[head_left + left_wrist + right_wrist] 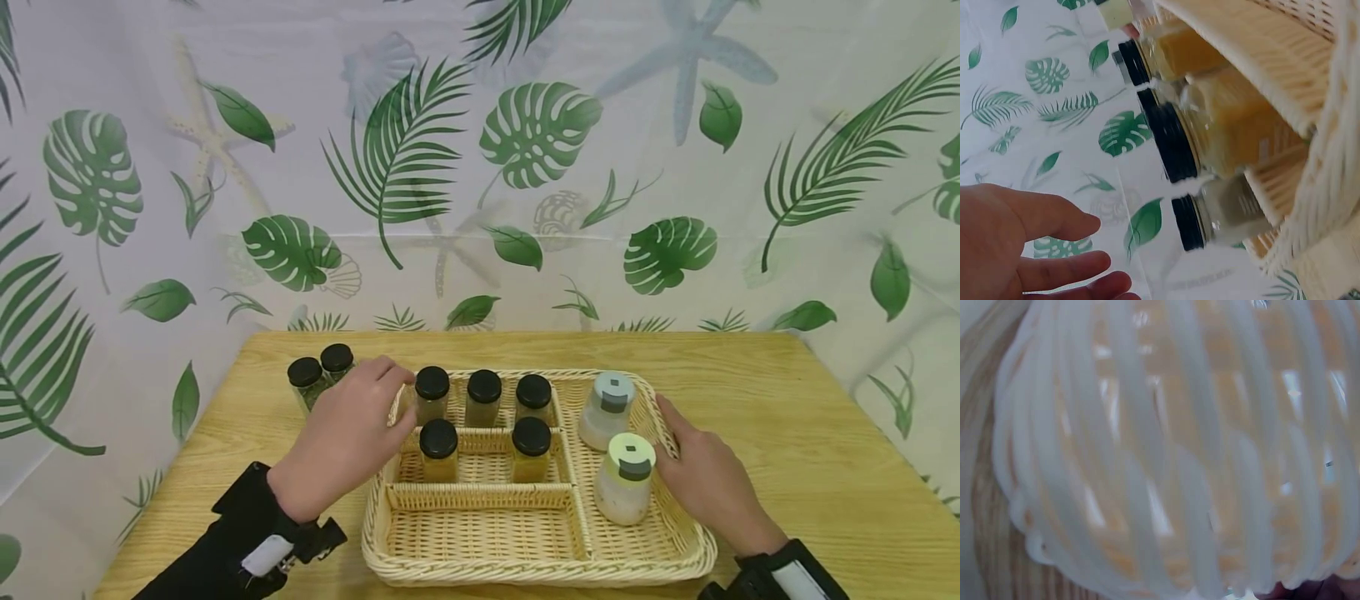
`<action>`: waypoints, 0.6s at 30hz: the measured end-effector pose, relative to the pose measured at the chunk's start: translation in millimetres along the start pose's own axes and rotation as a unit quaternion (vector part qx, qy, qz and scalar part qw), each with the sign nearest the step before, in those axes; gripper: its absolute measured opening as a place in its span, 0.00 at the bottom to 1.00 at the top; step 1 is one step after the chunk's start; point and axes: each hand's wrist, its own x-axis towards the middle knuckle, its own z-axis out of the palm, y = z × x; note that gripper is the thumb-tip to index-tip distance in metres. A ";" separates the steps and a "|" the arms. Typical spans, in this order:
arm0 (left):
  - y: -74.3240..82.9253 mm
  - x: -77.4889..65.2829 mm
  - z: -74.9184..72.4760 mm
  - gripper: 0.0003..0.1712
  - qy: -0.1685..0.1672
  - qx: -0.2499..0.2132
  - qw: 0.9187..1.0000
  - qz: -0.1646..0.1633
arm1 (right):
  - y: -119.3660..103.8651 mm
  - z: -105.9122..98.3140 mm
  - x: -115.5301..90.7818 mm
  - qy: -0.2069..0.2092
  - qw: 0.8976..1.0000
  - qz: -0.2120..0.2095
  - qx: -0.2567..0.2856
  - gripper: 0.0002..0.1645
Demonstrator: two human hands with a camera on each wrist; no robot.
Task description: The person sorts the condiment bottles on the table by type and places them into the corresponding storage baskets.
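Note:
My left hand (352,437) hovers over the left side of a divided wicker basket (540,573), its thumb and fingers spread and holding nothing in the left wrist view. Closest to its fingertips is a black-lidded spice jar (432,396) in the back row of compartments. Beside that one stand two more dark-lidded jars, and in the middle row are two jars with yellow contents (531,454). At the basket's right side my right hand (708,483) grips the rim; the right wrist view shows mostly blurred wicker (1191,456), with fingertips at its lower edge.
Two shakers, one with a grey lid (613,392) and one with a yellow-green lid (632,458), stand in the right compartment. Two more black-lidded jars (306,372) stand on the wooden table (810,417) left of the basket, partly behind my left hand. A leaf-print cloth (540,208) hangs behind.

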 end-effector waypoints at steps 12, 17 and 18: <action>-46.1 6.4 -0.3 0.16 0.031 0.008 0.998 -0.048 | 0.4 0.3 0.9 0.001 1.000 -0.002 0.000 0.41; -71.4 10.8 8.5 0.17 0.017 0.009 0.997 -0.077 | -0.2 0.3 1.2 0.002 1.000 -0.001 -0.001 0.41; -76.3 11.4 11.0 0.17 0.013 0.010 0.996 -0.083 | -0.4 0.3 1.1 0.002 1.000 0.000 -0.001 0.41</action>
